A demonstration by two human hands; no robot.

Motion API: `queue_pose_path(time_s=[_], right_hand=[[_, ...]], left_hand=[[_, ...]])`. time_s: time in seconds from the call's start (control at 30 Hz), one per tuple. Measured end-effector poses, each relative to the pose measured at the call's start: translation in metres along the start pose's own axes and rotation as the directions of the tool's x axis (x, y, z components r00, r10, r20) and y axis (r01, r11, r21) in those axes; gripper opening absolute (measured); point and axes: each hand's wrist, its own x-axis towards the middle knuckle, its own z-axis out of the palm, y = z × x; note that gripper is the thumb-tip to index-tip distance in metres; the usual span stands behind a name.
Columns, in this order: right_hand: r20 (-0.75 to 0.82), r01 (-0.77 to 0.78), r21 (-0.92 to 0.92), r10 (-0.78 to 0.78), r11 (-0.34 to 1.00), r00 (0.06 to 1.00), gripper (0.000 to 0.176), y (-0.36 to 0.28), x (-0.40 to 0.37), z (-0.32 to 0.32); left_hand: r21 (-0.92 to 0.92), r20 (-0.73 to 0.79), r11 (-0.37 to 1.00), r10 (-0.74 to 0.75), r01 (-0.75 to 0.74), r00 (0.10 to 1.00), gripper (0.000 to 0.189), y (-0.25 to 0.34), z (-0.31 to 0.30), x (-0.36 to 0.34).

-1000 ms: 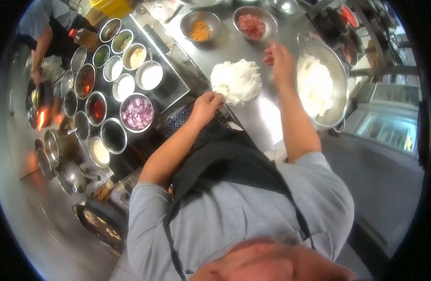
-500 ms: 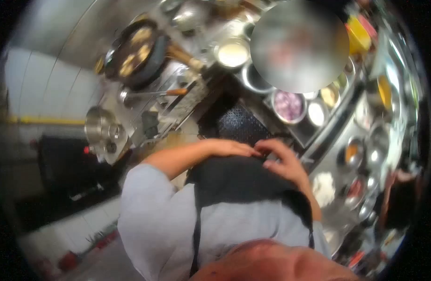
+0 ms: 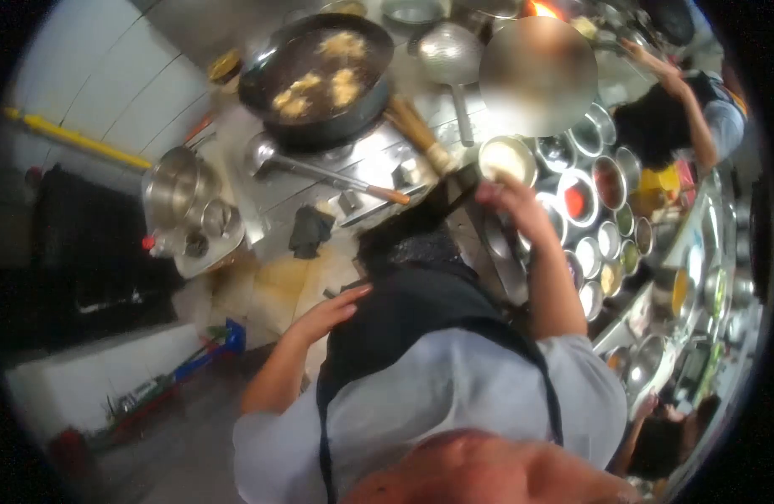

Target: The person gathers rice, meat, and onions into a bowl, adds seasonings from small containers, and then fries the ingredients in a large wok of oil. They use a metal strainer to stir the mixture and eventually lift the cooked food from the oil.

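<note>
My left hand (image 3: 330,314) lies at the left side of my black apron (image 3: 404,315), fingers stretched out and holding nothing. Raised in front of me, my right hand (image 3: 515,206) has its loosely bent fingertips right at the near rim of a metal bowl of creamy white liquid (image 3: 506,158). Its thumb and fingers look apart, and nothing shows between them. Ahead to the left, a large black wok (image 3: 320,128) of dark oil holds several golden, battered pieces. A ladle with a wooden handle (image 3: 341,178) lies in front of the wok.
A perforated skimmer (image 3: 450,55) rests right of the wok. Many small ingredient bowls (image 3: 610,183) crowd the right counter. Steel pots (image 3: 179,186) stand at left. Flame (image 3: 545,8) burns at the back; another person (image 3: 668,118) works at far right.
My hands were together at my apron. The right has moved forward to the white liquid's bowl, while the left has drawn back to the left. The view has shifted, showing more of the wok.
</note>
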Motion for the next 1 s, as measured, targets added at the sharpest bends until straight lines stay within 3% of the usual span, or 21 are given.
queue_pose_path(time_s=[0.03, 0.07, 0.1, 0.17, 0.2, 0.27, 0.33, 0.37, 0.4, 0.43, 0.47, 0.5, 0.6, 0.67, 0.7, 0.77, 0.87, 0.9, 0.93, 0.97, 1.0], right_hand=[[-0.161, 0.056, 0.067, -0.044, 0.996, 0.986, 0.042, -0.014, 0.024, -0.005], [-0.284, 0.165, 0.179, -0.109, 0.97, 0.952, 0.047, -0.008, 0.053, -0.022], [-0.391, 0.156, 0.256, -0.046, 0.954, 0.919, 0.051, -0.029, 0.07, -0.032], [-0.503, 0.296, 0.265, -0.13, 0.918, 0.854, 0.064, -0.04, 0.118, -0.066], [-0.527, 0.27, 0.287, -0.084, 0.919, 0.846, 0.069, -0.038, 0.154, -0.087], [-0.506, 0.135, 0.29, 0.032, 0.947, 0.862, 0.058, -0.039, 0.224, -0.125], [-0.483, 0.083, 0.334, 0.095, 0.939, 0.87, 0.045, -0.046, 0.282, -0.139], [-0.288, 0.07, 0.467, 0.077, 0.882, 0.955, 0.033, -0.042, 0.308, -0.15], [-0.229, 0.07, 0.5, 0.054, 0.863, 0.972, 0.024, -0.046, 0.327, -0.149], [-0.15, 0.004, 0.509, 0.084, 0.861, 0.985, 0.015, -0.039, 0.353, -0.158], [0.01, -0.193, 0.57, 0.227, 0.799, 0.974, 0.011, -0.028, 0.376, -0.173], [-0.026, -0.137, 0.531, 0.177, 0.836, 0.984, 0.012, -0.037, 0.363, -0.162], [-0.004, -0.068, 0.386, 0.075, 0.92, 0.997, 0.016, -0.067, 0.305, -0.129], [0.124, 0.044, -0.184, -0.021, 0.982, 0.992, 0.034, -0.082, 0.271, -0.104], [0.128, 0.036, -0.184, -0.012, 0.982, 0.992, 0.034, -0.083, 0.271, -0.089], [0.175, 0.287, -0.684, -0.231, 0.671, 0.957, 0.046, -0.089, 0.275, -0.053], [0.385, 0.553, -0.789, -0.486, 0.269, 0.785, 0.044, -0.059, 0.311, -0.015], [0.383, 0.557, -0.787, -0.497, 0.265, 0.779, 0.044, -0.064, 0.313, -0.013], [0.298, 0.367, -0.713, -0.215, 0.597, 0.93, 0.044, -0.093, 0.298, 0.001], [0.271, 0.063, -0.584, 0.121, 0.809, 0.955, 0.043, -0.107, 0.286, 0.009], [0.271, 0.063, -0.588, 0.123, 0.807, 0.955, 0.043, -0.104, 0.282, 0.008]], left_hand=[[-0.044, -0.151, 0.983, -0.185, 0.181, 0.971, 0.052, -0.013, -0.006, -0.001], [0.162, -0.289, 0.962, -0.166, 0.219, 0.943, 0.038, -0.061, -0.016, -0.004], [0.355, -0.417, 0.896, -0.105, 0.268, 0.903, 0.027, -0.097, -0.026, 0.004], [0.674, -0.493, 0.558, -0.148, 0.484, 0.857, 0.017, -0.025, -0.017, 0.014], [0.682, -0.487, 0.559, -0.134, 0.472, 0.863, 0.017, -0.032, -0.024, 0.021], [0.375, -0.685, 0.862, 0.009, 0.341, 0.729, 0.017, -0.06, -0.029, 0.024], [0.187, -0.757, 0.944, -0.039, 0.273, 0.652, 0.018, -0.048, -0.023, 0.033], [0.039, -0.793, 0.986, -0.068, 0.162, 0.606, 0.019, -0.039, -0.021, 0.041], [-0.003, -0.828, 0.987, -0.092, 0.161, 0.553, 0.019, -0.032, -0.016, 0.045], [-0.039, -0.806, 0.986, -0.127, 0.162, 0.578, 0.021, -0.023, -0.014, 0.052], [-0.068, -0.776, 0.984, -0.155, 0.163, 0.611, 0.023, -0.014, -0.013, 0.061], [0.121, -0.776, 0.958, -0.073, 0.261, 0.627, 0.025, -0.004, -0.009, 0.067], [0.152, -0.793, 0.949, -0.05, 0.277, 0.607, 0.026, -0.003, -0.001, 0.086], [0.177, -0.796, 0.917, -0.08, 0.357, 0.6, 0.025, 0.001, 0.003, 0.099], [0.097, -0.784, 0.926, -0.155, 0.366, 0.601, 0.025, 0.0, 0.003, 0.106], [0.02, -0.767, 0.926, -0.228, 0.377, 0.6, 0.024, -0.009, 0.002, 0.114], [0.147, -0.747, 0.934, -0.111, 0.325, 0.656, 0.024, -0.025, -0.007, 0.121], [0.163, -0.78, 0.939, -0.066, 0.304, 0.622, 0.024, -0.026, -0.007, 0.121], [0.176, -0.81, 0.943, -0.024, 0.283, 0.586, 0.024, -0.028, -0.007, 0.12], [0.176, -0.811, 0.944, -0.022, 0.28, 0.585, 0.024, -0.03, -0.008, 0.118], [0.161, -0.822, 0.946, -0.03, 0.282, 0.569, 0.024, -0.033, -0.006, 0.115]])
